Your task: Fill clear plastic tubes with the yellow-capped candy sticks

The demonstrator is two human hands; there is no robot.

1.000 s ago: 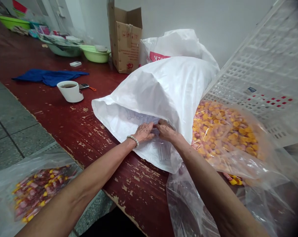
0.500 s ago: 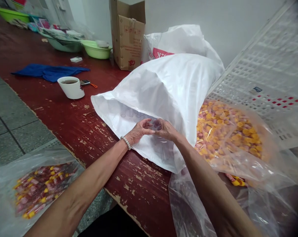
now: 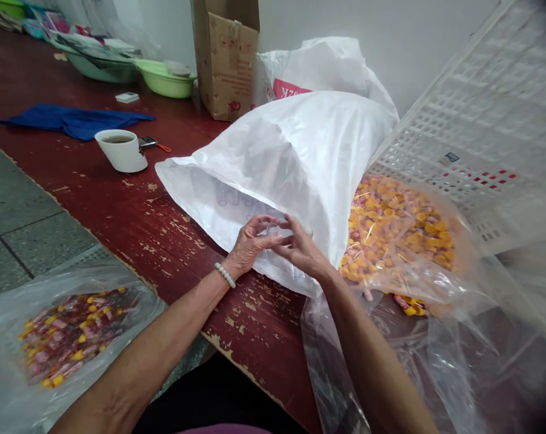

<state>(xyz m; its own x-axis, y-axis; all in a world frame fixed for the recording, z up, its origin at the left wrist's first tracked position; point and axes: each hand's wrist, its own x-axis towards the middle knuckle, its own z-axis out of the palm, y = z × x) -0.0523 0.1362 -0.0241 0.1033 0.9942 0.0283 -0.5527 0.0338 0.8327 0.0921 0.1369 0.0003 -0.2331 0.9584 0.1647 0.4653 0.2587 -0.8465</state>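
Observation:
My left hand [image 3: 251,244], with a pale bead bracelet at the wrist, curls its thumb and fingers round a small clear plastic piece [image 3: 273,229]. From the other side, my right hand [image 3: 304,248] brings its bent fingers to the same piece, their tips close to my left fingertips. What the right fingers grip is partly hidden. Both hands are at the wide mouth of a big white sack [image 3: 318,138] lying on the red table [image 3: 173,241]. More clear pieces show faintly inside the sack's opening.
To the right, a clear bag [image 3: 399,229] of yellow and pink pieces lies before a tilted white crate [image 3: 476,138]. Another such bag [image 3: 74,331] is at lower left. A cup of dark liquid [image 3: 123,154], blue cloth [image 3: 69,120], green basin [image 3: 164,81] and carton [image 3: 232,66] stand leftward.
The view has shifted slightly. My right hand's fingers have spread and stretched toward my left hand, and the clear piece shows more plainly between the hands.

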